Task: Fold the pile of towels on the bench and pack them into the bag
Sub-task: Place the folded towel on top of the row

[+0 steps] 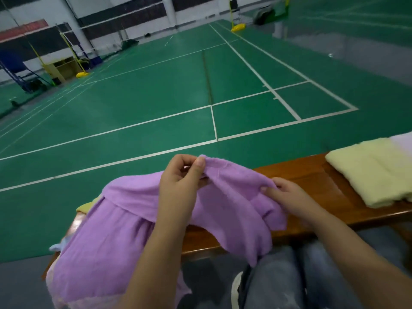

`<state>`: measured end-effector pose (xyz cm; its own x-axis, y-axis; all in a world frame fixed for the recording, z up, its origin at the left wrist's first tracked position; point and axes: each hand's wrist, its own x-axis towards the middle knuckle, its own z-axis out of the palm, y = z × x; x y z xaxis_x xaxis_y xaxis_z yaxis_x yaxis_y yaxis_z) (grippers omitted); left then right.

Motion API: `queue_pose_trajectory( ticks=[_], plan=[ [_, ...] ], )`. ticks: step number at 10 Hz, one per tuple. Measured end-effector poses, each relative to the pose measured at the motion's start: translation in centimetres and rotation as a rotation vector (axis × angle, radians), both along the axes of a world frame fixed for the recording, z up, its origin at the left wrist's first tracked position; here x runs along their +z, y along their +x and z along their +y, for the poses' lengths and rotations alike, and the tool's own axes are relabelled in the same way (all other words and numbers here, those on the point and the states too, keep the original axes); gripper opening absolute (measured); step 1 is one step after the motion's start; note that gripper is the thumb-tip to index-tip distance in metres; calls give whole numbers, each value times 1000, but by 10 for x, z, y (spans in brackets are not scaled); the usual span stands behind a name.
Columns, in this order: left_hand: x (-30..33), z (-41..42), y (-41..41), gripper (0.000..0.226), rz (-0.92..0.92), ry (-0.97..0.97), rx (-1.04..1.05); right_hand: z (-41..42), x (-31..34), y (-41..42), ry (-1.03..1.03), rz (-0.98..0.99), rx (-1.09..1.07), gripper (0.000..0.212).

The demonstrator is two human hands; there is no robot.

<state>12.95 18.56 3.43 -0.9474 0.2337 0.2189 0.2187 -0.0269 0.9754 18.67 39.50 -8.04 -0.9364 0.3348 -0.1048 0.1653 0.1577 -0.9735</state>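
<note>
Left hand (178, 175) pinching purple towel (124, 210) edge between thumb and fingertips, raised, at centre. Right hand (287, 195) at 3 o'clock of the left, fingers curled round a bunched fold of the same towel, lower, close to bench (312, 175). Short span of edge held between the two grips; bulk of cloth hanging slack toward 7 o'clock, draped over the unfolded pile at the bench's left end and past the near edge toward the floor. Only slivers of pile visible: yellow towel (85, 207) at 9 o'clock of the purple, something pale blue (56, 246) lower. Folded cream towel (374, 172) lying flat on bench at 3 o'clock, well apart from both hands. Bag not in view. Judged stage: finding corners before first fold. Risks: left pinch shallow, likely to slip if cloth pulled taut; right grip possibly on a mid-fold rather than a corner, giving a skewed fold; hanging tail liable to drag pile items off the left end on lifting, or to brush floor; tail near knees (289, 270), could snag there.
</note>
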Motion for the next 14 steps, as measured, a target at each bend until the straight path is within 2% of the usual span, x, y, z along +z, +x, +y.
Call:
queue_pose_trajectory(
  ticks=[1, 2, 3, 4, 5, 6, 7, 8, 9, 10, 11, 12, 13, 14],
  plan=[
    [-23, 42, -8, 16, -168, -50, -61, 47, 25, 21, -327, 72, -269, 12],
    [-69, 79, -25, 16, -80, -514, -112, 78, 44, 35, -619, 66, -401, 12],
    [-123, 83, -38, 32, 232, -1075, -169, 93, 44, 39, -824, -42, -434, 21],
    [-168, 63, -49, 53, 200, -1466, -298, 100, 34, 37, -998, -10, -539, 22],
    [-191, 47, -52, 51, 206, -1535, -331, 104, 23, 33, -1161, 118, -557, 26],
    [-186, 49, -51, 41, 365, -1490, -277, 104, 16, 26, -1263, 277, -462, 95],
    [-180, 57, -35, 40, 266, -1440, -407, 94, 19, 13, -1256, 328, -423, 79],
    [-177, 63, -6, 39, 127, -1291, -562, 75, 21, -1, -1160, 236, -435, 4],
    [-170, 71, 28, 36, 52, -1099, -743, 55, 2, -12, -930, 123, -388, 12],
    [-160, 72, 31, 29, 22, -1014, -656, 38, -30, -14, -462, -157, -310, 34],
    [-156, 68, 2, 29, 281, -1106, -347, 28, -50, -7, -112, -267, -243, 49],
    [-167, 56, -28, 46, 341, -1333, -331, 22, -60, -1, 279, -250, -60, 55],
    [-189, 39, -39, 57, 133, -1517, -425, 15, -75, -1, 670, -327, 105, 58],
    [-195, 31, -31, 61, 70, -1611, -348, 19, -88, -4, 858, -371, -7, 53]
  ],
)
